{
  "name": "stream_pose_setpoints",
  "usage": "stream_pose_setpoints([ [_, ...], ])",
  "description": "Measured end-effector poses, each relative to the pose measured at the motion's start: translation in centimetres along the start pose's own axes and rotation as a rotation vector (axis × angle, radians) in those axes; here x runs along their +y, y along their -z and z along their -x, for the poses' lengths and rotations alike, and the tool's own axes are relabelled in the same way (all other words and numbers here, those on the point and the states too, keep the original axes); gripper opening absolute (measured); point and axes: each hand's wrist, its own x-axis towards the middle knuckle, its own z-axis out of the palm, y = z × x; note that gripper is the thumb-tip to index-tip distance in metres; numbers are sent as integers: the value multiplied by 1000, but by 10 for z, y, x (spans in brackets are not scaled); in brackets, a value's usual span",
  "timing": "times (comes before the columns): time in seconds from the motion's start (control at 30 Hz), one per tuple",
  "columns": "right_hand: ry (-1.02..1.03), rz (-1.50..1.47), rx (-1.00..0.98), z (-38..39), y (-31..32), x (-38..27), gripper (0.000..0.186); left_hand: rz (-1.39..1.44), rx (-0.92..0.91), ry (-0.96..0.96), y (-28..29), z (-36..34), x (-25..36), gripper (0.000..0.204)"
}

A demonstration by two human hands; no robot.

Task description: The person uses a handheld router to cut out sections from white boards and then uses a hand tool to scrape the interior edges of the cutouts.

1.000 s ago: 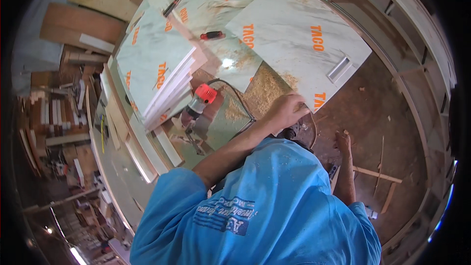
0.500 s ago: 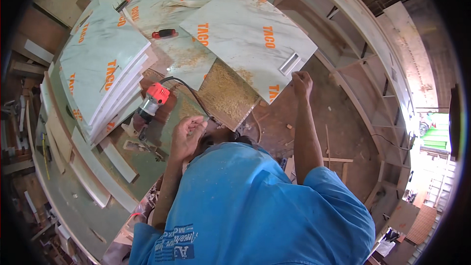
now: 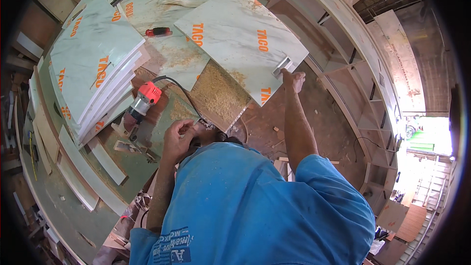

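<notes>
1. At the far left, on the green bench (image 3: 73,218), we see a stack of marble-patterned sheets (image 3: 93,56), their white edges fanned toward us.
2. Just right of the stack lies the red-and-silver router (image 3: 142,100). Its long axis slants, the red cap pointing to the upper right and the base to the lower left; a black cable (image 3: 183,89) curves away from the cap.
3. Above it, we find a red-and-black hand tool (image 3: 158,32) lying nearly crosswise.
4. Our left hand (image 3: 178,140) is loosely curled close to the body, near the cable; we cannot tell whether anything is in it.
5. Next comes a board (image 3: 221,91) strewn with sawdust, one corner toward us.
6. Partly over that board rests a marble-patterned panel (image 3: 235,37), its long axis running from upper left to lower right.
7. Near the panel's right end is the silver handle (image 3: 283,64), its long axis running from lower left to upper right, roughly along the panel's short edge.
8. Our right hand (image 3: 294,81) has bent fingers at the handle; we cannot tell whether they grip it.
</notes>
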Motion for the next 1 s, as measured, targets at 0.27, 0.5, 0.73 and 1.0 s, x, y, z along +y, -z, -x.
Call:
stream_pose_setpoints([
  [0.27, -28, -262, -176, -41, -20, 36, 80, 82, -69, 39, -36, -23, 23, 38],
  [0.5, -5, -575, -427, -22, 6, 7, 43, 22, -107, 17, -56, -42, 16, 42],
  [0.73, 61, -602, -429, -53, -21, 34, 38, -18, -103, 16, -75, -57, 17, 44],
  [1.0, -23, -445, -619, -84, -42, 43, 41, 3, -44, 14, -82, -64, -18, 43],
])
